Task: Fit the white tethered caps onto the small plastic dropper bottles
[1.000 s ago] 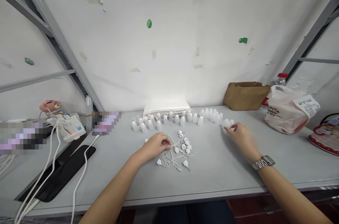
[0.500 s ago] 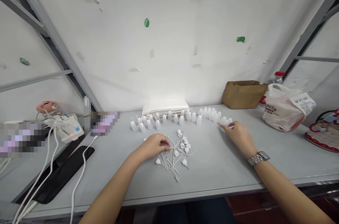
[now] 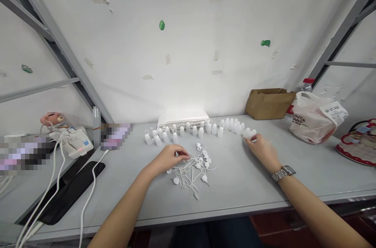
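Observation:
A row of small white plastic bottles (image 3: 188, 130) stands along the back of the grey table (image 3: 241, 189). In front of it lies a loose pile of white caps with tethers (image 3: 195, 166). My left hand (image 3: 169, 158) rests on the left side of that pile, fingers curled and pinched on a white cap piece. My right hand (image 3: 261, 149), with a metal watch (image 3: 283, 172) on its wrist, has its fingertips closed on a small white bottle (image 3: 249, 134) at the right end of the row.
A white flat pack (image 3: 183, 117) lies against the wall behind the bottles. A brown paper bag (image 3: 268, 103), a plastic bag (image 3: 315, 121) and a red-capped bottle (image 3: 305, 83) stand at the right. A black pad (image 3: 70, 191), white cables (image 3: 88, 201) and a white charger (image 3: 76, 142) sit at the left.
My left hand has pulled a little up and left at the cap pile, shifting some pieces. My right hand has edged left onto the end bottle.

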The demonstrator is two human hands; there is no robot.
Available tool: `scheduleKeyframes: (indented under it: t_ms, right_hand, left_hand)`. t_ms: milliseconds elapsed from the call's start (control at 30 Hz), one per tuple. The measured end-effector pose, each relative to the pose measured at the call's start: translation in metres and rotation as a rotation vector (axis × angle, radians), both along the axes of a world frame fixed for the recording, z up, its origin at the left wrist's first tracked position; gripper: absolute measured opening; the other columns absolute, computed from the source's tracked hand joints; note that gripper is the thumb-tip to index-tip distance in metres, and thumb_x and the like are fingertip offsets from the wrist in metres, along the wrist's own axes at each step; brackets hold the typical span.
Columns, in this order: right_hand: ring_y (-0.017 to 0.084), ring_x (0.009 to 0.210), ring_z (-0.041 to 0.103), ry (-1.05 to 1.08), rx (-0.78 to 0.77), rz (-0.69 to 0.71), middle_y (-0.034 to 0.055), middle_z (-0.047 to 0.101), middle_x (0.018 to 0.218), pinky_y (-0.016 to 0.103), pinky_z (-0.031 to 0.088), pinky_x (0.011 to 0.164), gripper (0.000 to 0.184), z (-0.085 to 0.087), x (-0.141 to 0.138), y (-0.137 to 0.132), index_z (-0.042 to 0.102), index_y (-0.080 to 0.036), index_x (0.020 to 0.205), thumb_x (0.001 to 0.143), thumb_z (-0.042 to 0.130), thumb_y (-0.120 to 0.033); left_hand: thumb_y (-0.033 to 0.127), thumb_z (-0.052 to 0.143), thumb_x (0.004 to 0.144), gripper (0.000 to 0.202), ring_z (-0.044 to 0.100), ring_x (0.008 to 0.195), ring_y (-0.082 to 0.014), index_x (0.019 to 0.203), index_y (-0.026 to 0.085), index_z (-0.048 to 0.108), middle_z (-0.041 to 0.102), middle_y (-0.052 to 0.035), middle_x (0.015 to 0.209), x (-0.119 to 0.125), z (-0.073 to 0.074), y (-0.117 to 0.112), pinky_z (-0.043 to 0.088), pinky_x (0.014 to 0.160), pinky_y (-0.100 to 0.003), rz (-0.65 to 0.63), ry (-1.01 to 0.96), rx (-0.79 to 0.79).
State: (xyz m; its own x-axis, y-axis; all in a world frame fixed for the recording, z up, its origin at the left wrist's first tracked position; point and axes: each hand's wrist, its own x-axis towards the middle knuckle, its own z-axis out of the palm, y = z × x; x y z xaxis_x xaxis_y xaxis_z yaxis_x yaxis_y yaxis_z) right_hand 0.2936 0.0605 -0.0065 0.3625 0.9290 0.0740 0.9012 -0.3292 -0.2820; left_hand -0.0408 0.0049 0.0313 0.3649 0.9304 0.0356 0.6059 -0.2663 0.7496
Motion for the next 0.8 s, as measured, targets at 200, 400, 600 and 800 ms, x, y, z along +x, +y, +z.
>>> scheduleKeyframes:
  t_ms: [200,400,600,800]
  right_hand:
    - [0.029,0.075,0.061,-0.015,0.016,0.005,0.0131,0.064,0.077,0.031,0.040,0.054,0.045,0.003,-0.003,-0.001,0.051,-0.016,0.092,0.080,0.032,-0.055]
    - [0.029,0.075,0.061,-0.059,0.012,0.013,0.0139,0.064,0.079,0.032,0.039,0.054,0.045,0.002,-0.006,0.001,0.052,-0.015,0.092,0.082,0.028,-0.053]
    - [0.027,0.068,0.060,-0.065,0.004,0.028,0.0115,0.063,0.072,0.029,0.035,0.049,0.036,0.002,-0.007,-0.001,0.051,-0.016,0.089,0.081,0.033,-0.047]
    - [0.018,0.052,0.053,-0.004,0.160,0.142,0.0021,0.059,0.063,0.024,0.029,0.044,0.023,0.006,-0.017,-0.019,0.046,-0.022,0.074,0.075,0.041,-0.044]
  left_hand:
    - [0.033,0.054,0.072,0.018,0.056,0.074,-0.0164,0.078,0.024,0.069,0.068,-0.0007,0.079,-0.001,0.000,0.002,0.038,0.064,-0.026,0.070,-0.023,0.037]
    - [0.031,0.054,0.072,0.018,0.056,0.081,-0.0176,0.079,0.025,0.069,0.067,-0.0014,0.085,-0.002,0.000,0.003,0.039,0.070,-0.028,0.074,-0.063,0.050]
    - [0.036,0.056,0.071,0.019,0.058,0.080,-0.0181,0.077,0.024,0.069,0.068,-0.0020,0.083,-0.001,0.006,0.002,0.041,0.069,-0.028,0.134,-0.136,0.036]
    - [0.036,0.055,0.073,0.019,0.059,0.079,-0.0175,0.077,0.024,0.068,0.068,-0.0011,0.076,-0.001,0.005,0.001,0.044,0.068,-0.027,0.222,-0.223,0.127]
